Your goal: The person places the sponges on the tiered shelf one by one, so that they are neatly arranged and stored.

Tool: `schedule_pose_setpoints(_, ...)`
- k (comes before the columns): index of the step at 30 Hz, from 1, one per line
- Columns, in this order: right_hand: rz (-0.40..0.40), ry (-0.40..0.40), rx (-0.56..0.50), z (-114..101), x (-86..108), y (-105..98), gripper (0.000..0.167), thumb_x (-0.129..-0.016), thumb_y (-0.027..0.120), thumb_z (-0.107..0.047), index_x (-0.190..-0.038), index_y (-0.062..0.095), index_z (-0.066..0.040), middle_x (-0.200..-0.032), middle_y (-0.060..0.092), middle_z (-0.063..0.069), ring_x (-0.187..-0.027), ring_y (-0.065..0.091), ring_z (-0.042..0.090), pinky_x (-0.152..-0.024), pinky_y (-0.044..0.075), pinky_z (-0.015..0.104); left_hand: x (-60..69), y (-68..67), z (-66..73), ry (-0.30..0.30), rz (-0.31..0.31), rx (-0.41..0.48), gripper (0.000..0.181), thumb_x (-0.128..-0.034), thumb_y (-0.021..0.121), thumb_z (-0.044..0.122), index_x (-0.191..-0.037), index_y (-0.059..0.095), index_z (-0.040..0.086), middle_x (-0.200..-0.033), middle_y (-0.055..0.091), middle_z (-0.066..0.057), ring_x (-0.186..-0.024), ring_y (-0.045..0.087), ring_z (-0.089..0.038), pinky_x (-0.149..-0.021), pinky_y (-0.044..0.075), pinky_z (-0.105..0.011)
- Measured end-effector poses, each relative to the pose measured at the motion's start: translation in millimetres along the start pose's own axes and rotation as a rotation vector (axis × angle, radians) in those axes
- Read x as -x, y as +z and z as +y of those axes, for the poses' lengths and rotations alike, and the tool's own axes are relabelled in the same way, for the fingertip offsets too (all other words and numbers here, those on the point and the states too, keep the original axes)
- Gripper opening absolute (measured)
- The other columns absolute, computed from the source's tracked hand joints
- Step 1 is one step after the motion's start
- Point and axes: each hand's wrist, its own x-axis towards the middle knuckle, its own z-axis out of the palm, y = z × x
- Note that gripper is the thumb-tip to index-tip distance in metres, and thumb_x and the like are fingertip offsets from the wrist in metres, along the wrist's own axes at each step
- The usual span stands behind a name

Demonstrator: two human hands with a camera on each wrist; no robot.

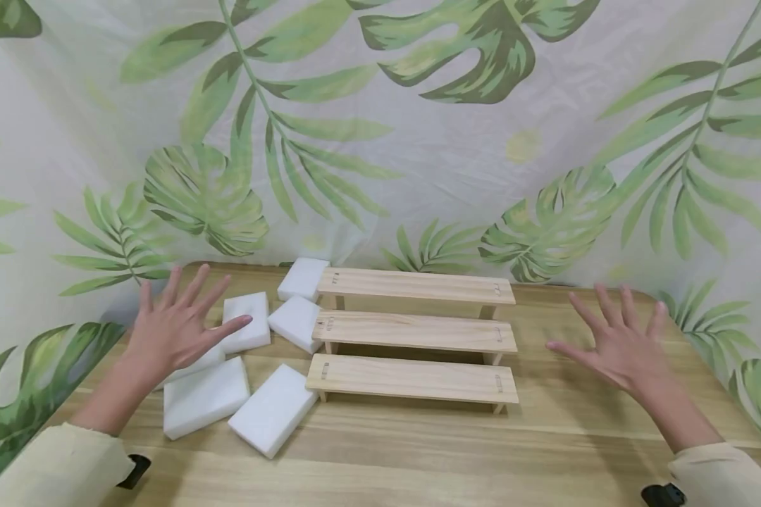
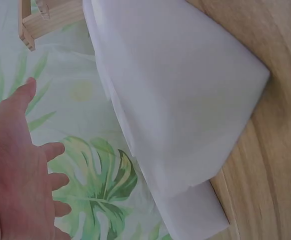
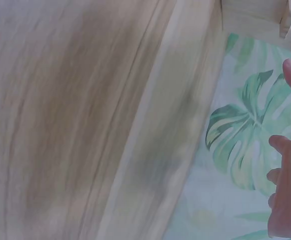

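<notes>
My left hand [image 1: 176, 325] hovers with spread fingers over several white foam blocks [image 1: 206, 396] on the left of the table; it holds nothing. In the left wrist view its palm [image 2: 15, 170] shows beside a large white block [image 2: 180, 95]. On the other side, my right hand [image 1: 621, 345] is held above the wood with its fingers apart and nothing in it. Between the hands stands a wooden rack of three stepped shelves [image 1: 415, 377], apart from both. Only part of the right hand [image 3: 290, 165] appears in the right wrist view.
The wooden table [image 1: 406, 458] carries the blocks and shelves. Some blocks overlap or lean near the shelves' left ends, such as one block [image 1: 297, 322] by the middle shelf. A leaf-patterned cloth [image 1: 444, 162] hangs behind the table and along its sides.
</notes>
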Motion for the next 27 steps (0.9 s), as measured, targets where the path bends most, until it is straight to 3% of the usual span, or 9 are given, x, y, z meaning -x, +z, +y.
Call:
schedule_pose_setpoints(9,0.021,-0.043,-0.054,-14,2.2,-1,0.093,-0.094,0.054,-0.072,-0.165,0.027,-0.019,-0.170,0.010,0.024,-0.154,-0.011,0.049,-0.107,-0.020,0.078,1.3,-2.4,10.2,0.002,-0.018,0.020,0.092,-0.0984,0.038,0.076,-0.165,0.026,0.014,-0.170,0.009,-0.026,-0.153,-0.003,-0.055,-0.112,-0.010,-0.078)
schedule_pose_setpoints(17,0.038,-0.089,-0.067,-26,2.3,0,0.091,-0.094,0.056,-0.070,-0.165,0.029,-0.020,-0.171,0.010,0.021,-0.155,-0.010,0.047,-0.108,-0.018,0.079,0.6,-1.6,17.5,0.020,0.000,0.022,0.091,-0.0974,0.041,0.076,-0.163,0.032,0.014,-0.169,0.015,-0.025,-0.153,0.003,-0.055,-0.114,-0.007,-0.078)
schedule_pose_setpoints(27,0.053,-0.144,-0.153,-43,2.0,-4,0.090,-0.092,0.062,-0.067,-0.163,0.033,-0.020,-0.171,0.018,0.018,-0.157,-0.004,0.046,-0.110,0.000,0.083,-0.1,-1.8,30.7,0.052,-0.023,0.060,0.088,-0.0978,0.042,0.075,-0.163,0.034,0.016,-0.170,0.017,-0.022,-0.152,0.009,-0.055,-0.114,0.000,-0.078)
